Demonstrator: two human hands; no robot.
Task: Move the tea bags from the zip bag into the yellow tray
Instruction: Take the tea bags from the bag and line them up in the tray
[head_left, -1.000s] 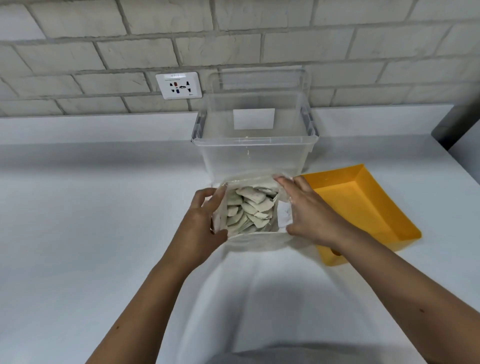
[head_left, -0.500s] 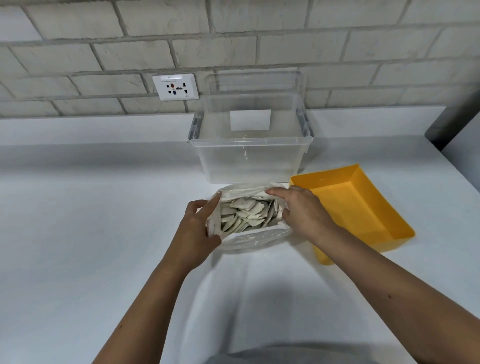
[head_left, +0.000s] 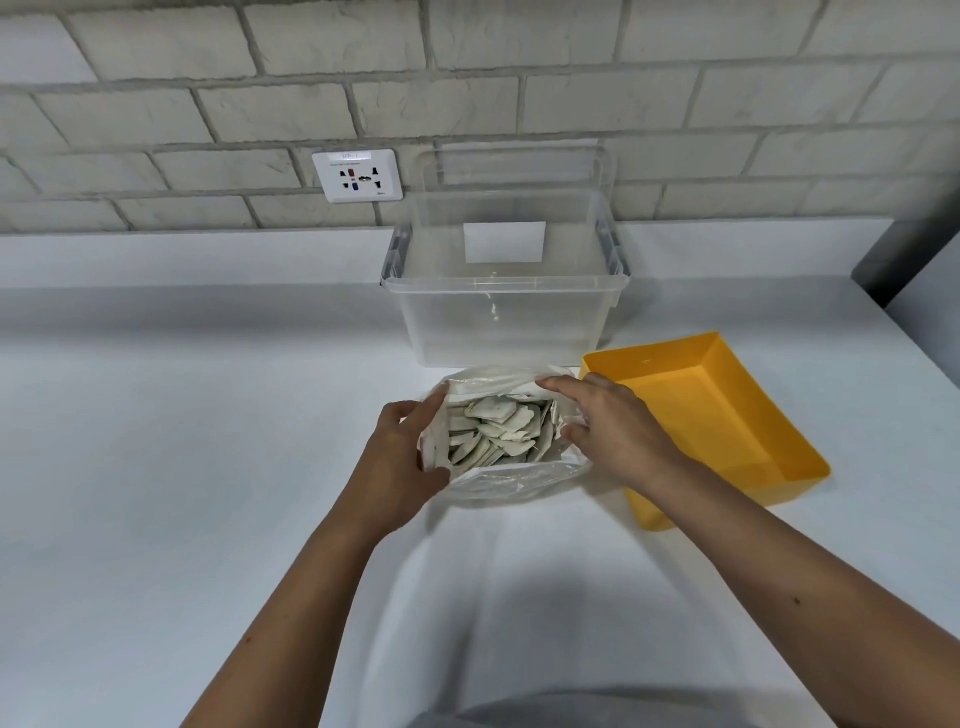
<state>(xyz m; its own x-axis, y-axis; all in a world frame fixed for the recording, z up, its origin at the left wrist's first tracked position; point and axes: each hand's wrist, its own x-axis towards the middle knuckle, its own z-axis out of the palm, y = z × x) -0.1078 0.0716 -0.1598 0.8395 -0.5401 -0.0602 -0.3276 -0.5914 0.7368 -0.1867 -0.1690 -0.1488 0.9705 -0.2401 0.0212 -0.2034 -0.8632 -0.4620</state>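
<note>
Since a second ago the bag (head_left: 514, 480) has sunk lower on the table (head_left: 156, 467) and its mouth has gone from squarish to rounder. Both hands have kept to its rim.

Findings, in order of size:

1. Table: white, set against a pale brick wall (head_left: 519, 62) with a socket (head_left: 357, 175).
2. Bin (head_left: 504, 322): clear plastic, open, at the back just behind the bag. Nothing can be seen in it.
3. Tray (head_left: 701, 415): yellow, just beside the bag on the right, with its near left corner behind the right wrist. No tea bag lies in the part that shows.
4. Bag: standing between the hands, with its mouth open and facing up.
5. Left hand (head_left: 400, 467): pinches the left rim, with the thumb near and the fingers on the far side.
6. Right hand (head_left: 618, 431): holds the right rim, with the forefinger stretched along the far edge. How firm this hold is cannot be seen plainly.
7. Tea bags (head_left: 498, 431): a loose heap of pale sachets, all inside the bag.

Assessment: the step in hand is opening and steadying the bag. No transfer has begun, so the task is at its start.

Next move, as judged: the left hand should keep the mouth spread while the right lets go, reaches in, takes sachets and carries them the short way to the tray. Tipping the bag over the tray's near wall would also serve. Either way, the limp plastic may fold shut unless it is held.
</note>
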